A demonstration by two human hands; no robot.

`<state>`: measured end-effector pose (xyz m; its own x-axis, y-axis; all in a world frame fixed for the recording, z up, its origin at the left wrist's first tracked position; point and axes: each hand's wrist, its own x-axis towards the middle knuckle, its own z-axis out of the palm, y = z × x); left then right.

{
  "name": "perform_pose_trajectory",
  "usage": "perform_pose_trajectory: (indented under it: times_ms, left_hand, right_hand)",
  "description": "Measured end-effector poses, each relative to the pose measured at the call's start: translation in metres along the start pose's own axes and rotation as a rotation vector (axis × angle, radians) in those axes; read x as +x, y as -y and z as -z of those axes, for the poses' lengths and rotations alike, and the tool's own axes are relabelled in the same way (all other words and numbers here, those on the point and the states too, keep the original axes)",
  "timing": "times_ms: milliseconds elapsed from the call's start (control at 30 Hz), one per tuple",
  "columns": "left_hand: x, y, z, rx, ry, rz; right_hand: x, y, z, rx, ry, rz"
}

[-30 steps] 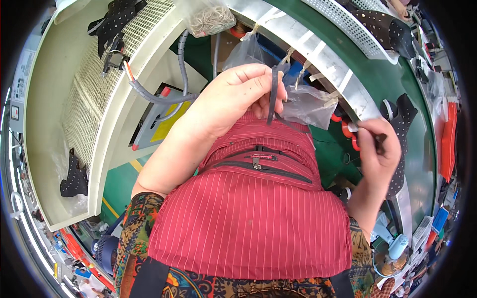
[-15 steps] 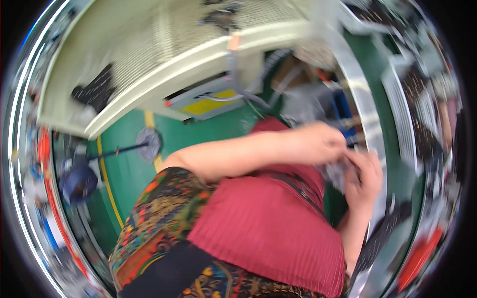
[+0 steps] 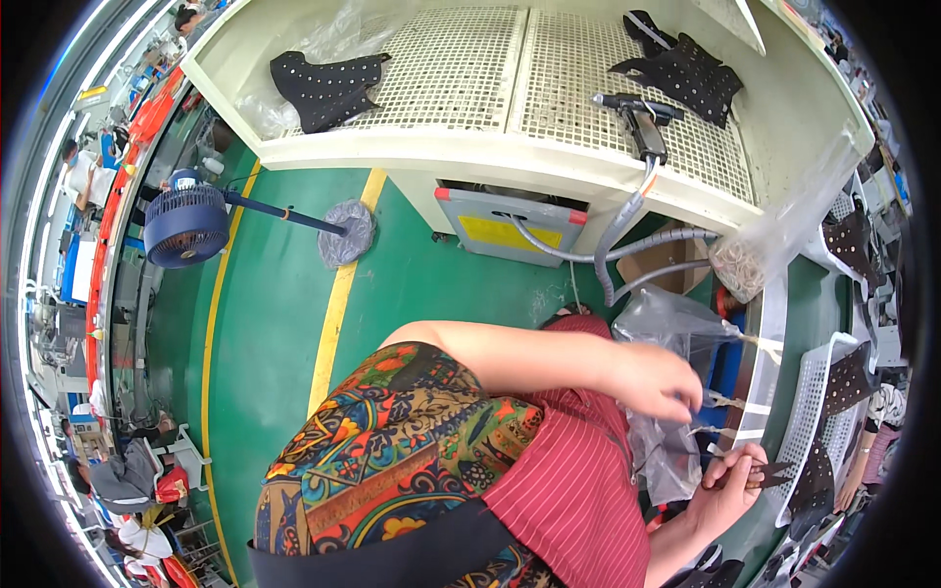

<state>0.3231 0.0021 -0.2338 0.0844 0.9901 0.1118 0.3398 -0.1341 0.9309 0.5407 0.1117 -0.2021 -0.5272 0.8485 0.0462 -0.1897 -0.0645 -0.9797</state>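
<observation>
My right hand (image 3: 730, 487), at the lower right beside the green conveyor, is closed around a small dark forked piece (image 3: 774, 474) with pointed ends. A small pale bit shows above its fingers; I cannot tell what it belongs to. My left hand (image 3: 659, 382) hangs in the air above a clear plastic bag (image 3: 671, 318), farther off than the right. Its fingers bend loosely, with a gap between them, and nothing shows in them. White ties (image 3: 725, 402) run from the bag to the conveyor's metal edge (image 3: 763, 377).
Ahead stands a cream bench (image 3: 470, 157) with grid panels, black studded pieces (image 3: 328, 88) and a pistol-shaped tool (image 3: 644, 132) on a grey hose. A blue fan (image 3: 186, 225) stands left. White baskets (image 3: 809, 421) line the green conveyor (image 3: 784, 358); a co-worker's arm (image 3: 858, 465) is beyond.
My hands, together before, have come apart; the right is now nearer my body with the dark piece showing. My view has swung, bringing more of the bench in, and is sharper.
</observation>
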Motion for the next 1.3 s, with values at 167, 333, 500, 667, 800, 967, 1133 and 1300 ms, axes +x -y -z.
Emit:
perform_pose_trajectory:
  times_ms: [167, 333, 500, 667, 800, 967, 1133, 1300]
  left_hand:
    - [-0.058, 0.034, 0.11, 0.275, -0.826, 0.342]
    - [-0.196, 0.096, 0.26, 1.188, -1.451, 0.552]
    - [-0.279, 0.089, 0.299, 1.501, -0.772, 1.504]
    - [-0.317, 0.073, 0.314, 1.659, -0.874, 1.555]
    - [-0.315, 0.006, 0.316, 1.792, -1.194, 1.399]
    - [-0.282, -0.088, 0.297, 1.88, -1.415, 0.426]
    - [-0.19, -0.149, 0.221, 1.163, -1.376, -0.011]
    - [-0.08, -0.13, 0.144, 0.638, -0.62, -0.188]
  right_hand:
    - [-0.006, 0.001, 0.015, -0.158, -0.025, 0.03]
    - [-0.007, -0.002, 0.019, -0.13, -0.14, -0.048]
    - [-0.007, 0.002, 0.014, -0.157, -0.203, -0.079]
    - [-0.005, 0.001, 0.003, -0.241, -0.196, -0.071]
    - [-0.005, 0.0, 0.005, -0.312, -0.155, -0.033]
    - [-0.01, -0.003, 0.013, -0.263, -0.076, -0.017]
    - [-0.019, 0.015, -0.001, -0.46, 0.144, 0.072]
    - [-0.039, 0.031, 0.004, -0.574, 0.204, 0.272]
